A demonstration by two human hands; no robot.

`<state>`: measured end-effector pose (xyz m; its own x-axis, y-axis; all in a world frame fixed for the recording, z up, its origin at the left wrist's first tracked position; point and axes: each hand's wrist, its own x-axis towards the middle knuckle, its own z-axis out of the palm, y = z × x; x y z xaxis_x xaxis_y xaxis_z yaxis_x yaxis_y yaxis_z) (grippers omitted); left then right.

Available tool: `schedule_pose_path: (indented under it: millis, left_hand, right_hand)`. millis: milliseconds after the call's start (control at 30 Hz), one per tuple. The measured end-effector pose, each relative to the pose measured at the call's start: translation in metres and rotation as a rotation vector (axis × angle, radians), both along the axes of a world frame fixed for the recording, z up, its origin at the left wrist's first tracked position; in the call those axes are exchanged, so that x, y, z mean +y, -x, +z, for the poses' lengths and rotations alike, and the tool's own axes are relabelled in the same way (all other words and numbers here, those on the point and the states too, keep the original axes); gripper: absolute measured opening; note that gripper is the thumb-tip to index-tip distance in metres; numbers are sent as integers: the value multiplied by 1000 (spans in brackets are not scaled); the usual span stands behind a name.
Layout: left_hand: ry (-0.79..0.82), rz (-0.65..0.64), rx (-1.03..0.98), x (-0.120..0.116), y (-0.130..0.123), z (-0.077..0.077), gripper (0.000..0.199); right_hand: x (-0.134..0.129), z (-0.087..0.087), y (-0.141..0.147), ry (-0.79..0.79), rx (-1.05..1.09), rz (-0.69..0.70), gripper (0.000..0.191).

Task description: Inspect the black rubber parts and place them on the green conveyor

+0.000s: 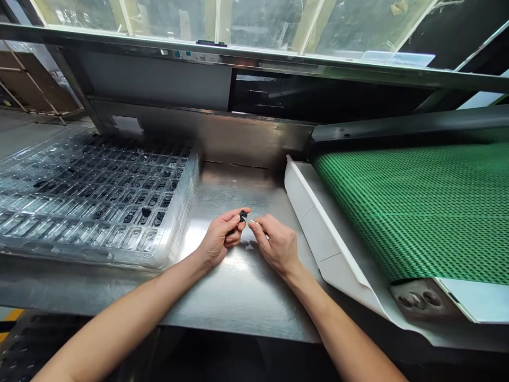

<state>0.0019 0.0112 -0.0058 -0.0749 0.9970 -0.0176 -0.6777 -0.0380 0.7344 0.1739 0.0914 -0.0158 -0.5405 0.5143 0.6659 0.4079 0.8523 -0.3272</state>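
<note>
Above the steel bench, my left hand grips a small black curved part between thumb and fingers. Close by on its right, my right hand is closed in a pinch, its fingertips a short gap from the black part. A tiny pale tip shows at those fingertips; what it belongs to is too small to make out. To the left lies a stack of clear plastic trays, with small black parts in many pockets of the top one.
A green mesh conveyor belt runs along the right side. Between it and the bench stands a white raised guard. A metal back panel closes off the far side, under a lit frame.
</note>
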Motion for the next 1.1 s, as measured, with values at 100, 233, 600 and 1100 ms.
schedule_pose_path:
  millis: [100,233,600,1100]
  left_hand:
    - [3,-3,7,-1,-1,0,47]
    - [3,-2,8,-1,-1,1,46]
    - [31,-14,-34,4,3,-3,46]
    - [182,128,-72,12,-9,-14,45]
  right_hand:
    - [0,0,0,-5,11,9,39]
    - [0,-2,0,-2,22,12,37]
    - [2,16,-5,177,246,50,30]
    - [-14,6,6,55,139,309,13]
